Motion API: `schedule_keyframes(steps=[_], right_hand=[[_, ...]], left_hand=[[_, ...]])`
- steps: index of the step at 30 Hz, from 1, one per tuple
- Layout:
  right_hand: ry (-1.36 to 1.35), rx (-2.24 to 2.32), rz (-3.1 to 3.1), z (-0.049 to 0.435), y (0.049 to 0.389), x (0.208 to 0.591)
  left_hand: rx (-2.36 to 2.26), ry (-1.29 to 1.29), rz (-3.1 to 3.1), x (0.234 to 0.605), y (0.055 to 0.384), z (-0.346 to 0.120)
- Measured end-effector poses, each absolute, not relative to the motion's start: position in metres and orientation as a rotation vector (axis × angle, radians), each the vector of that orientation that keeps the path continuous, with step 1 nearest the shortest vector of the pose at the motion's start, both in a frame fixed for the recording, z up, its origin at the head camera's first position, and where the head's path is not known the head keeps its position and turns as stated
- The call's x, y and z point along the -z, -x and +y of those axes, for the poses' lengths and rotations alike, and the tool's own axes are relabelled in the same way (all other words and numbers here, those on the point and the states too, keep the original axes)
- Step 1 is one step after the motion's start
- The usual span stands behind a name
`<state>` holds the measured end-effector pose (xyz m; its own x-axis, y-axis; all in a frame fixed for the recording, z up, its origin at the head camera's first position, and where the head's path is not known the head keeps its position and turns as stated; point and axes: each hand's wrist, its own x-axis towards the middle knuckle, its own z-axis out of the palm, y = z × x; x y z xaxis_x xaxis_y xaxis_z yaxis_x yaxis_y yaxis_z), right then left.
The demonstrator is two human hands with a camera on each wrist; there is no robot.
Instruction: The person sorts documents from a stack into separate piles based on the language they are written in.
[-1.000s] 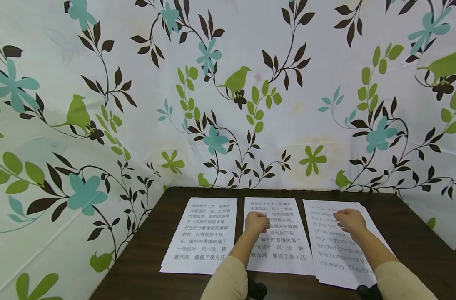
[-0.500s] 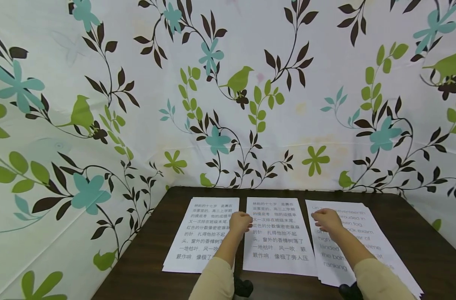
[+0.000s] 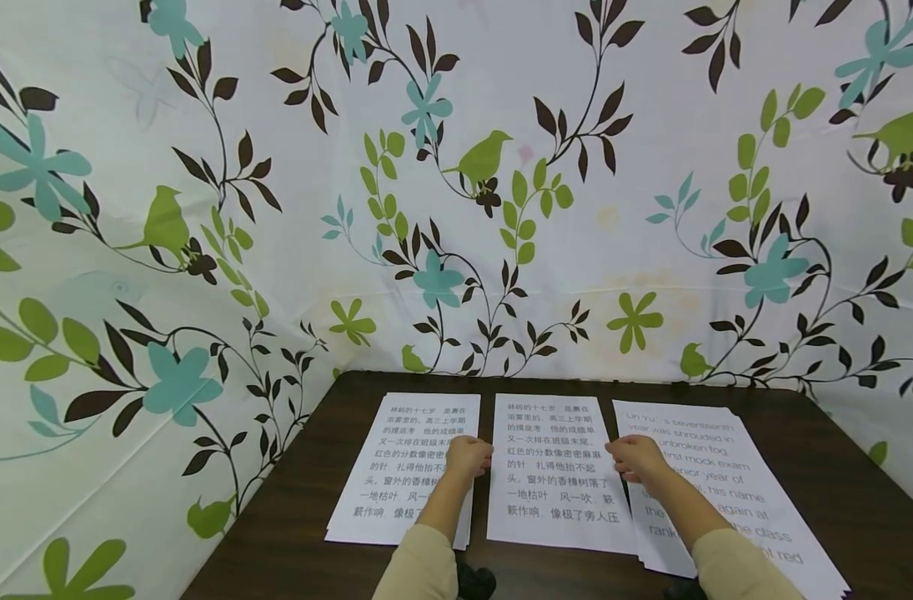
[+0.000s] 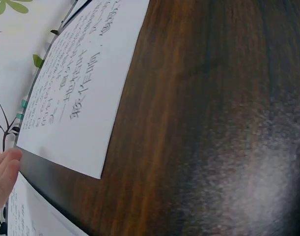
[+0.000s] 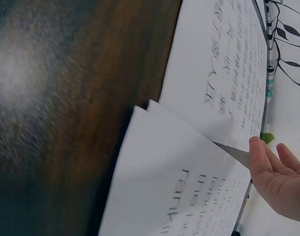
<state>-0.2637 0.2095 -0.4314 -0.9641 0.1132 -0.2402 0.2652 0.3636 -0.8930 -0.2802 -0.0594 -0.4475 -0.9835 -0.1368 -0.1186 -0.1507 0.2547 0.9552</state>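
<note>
A white sheet printed with Chinese characters [image 3: 548, 533] lies flat on the dark table between my two hands. My left hand [image 3: 467, 458] is at its left side, over the gap beside the left paper stack; the left wrist view shows its fingers [image 4: 7, 169] near the sheet's corner, holding nothing. At the sheet's right edge, my right hand [image 3: 639, 458] hovers partly over the English-printed stack [image 3: 764, 525]. In the right wrist view its fingers [image 5: 260, 157] look fairly straight and apart, without a grip on paper. Whether fingertips touch the sheet, I cannot tell.
Another stack with Chinese print [image 3: 384, 492] lies at the left. Several sheet edges show at the English stack's near side. Behind the dark wood table [image 3: 276, 550] hangs a white cloth [image 3: 546, 333] patterned with leaves, flowers and birds.
Both hands have moved left from over the middle and right papers, then nearer to me. They now flank the middle sheet. The papers keep their places.
</note>
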Motion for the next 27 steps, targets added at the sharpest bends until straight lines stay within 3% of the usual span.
schedule_keyframes(steps=[27], right_hand=[[-0.564, 1.814, 2.275, 0.212, 0.263, 0.448]], left_hand=[[-1.919, 0.402, 2.326, 0.461, 0.281, -0.057]])
